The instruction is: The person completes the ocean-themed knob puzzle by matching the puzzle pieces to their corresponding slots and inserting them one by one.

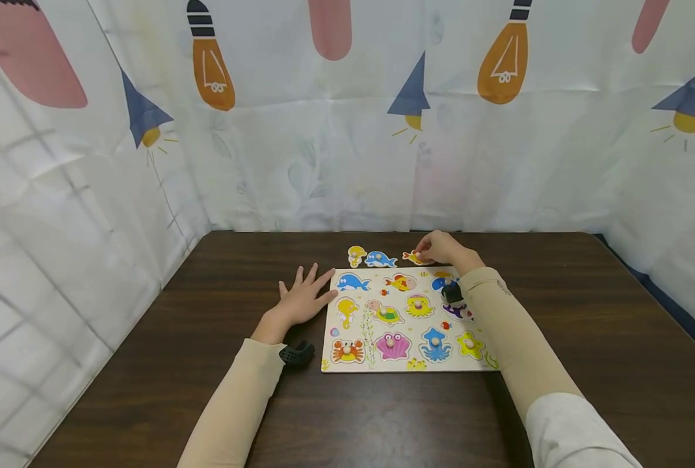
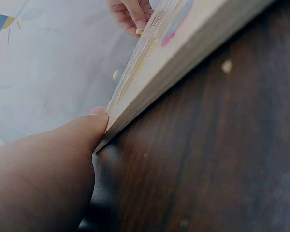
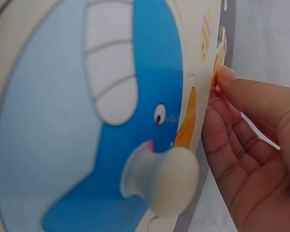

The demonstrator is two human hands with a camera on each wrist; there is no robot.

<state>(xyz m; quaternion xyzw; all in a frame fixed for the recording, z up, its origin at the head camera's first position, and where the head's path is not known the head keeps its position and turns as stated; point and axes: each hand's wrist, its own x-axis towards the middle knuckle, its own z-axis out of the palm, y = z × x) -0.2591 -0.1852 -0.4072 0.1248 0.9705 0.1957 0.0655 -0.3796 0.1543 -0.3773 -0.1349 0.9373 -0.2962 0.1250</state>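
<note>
My right hand (image 1: pixel 445 250) pinches a red and yellow fish puzzle piece (image 1: pixel 409 257) behind the far edge of the wooden puzzle board (image 1: pixel 355 329). In the right wrist view, thumb and fingertips meet on the piece (image 3: pixel 219 65). Beside it on the table lie a blue whale piece (image 1: pixel 380 260) and a yellow seahorse piece (image 1: pixel 355 254). My left hand (image 1: pixel 301 301) rests with fingers spread at the board's left edge; in the left wrist view its thumb (image 2: pixel 97 116) touches the board's corner. Matching whale, fish and seahorse pictures without knobs show on the board.
Knobbed pieces sit in the board, among them a crab (image 1: pixel 348 351), a pink shell (image 1: pixel 392 346), a blue squid (image 1: pixel 435 344) and a yellow starfish (image 1: pixel 470 345). My right forearm covers the board's right side. A printed curtain (image 1: pixel 324 162) hangs behind the dark table (image 1: pixel 394 422).
</note>
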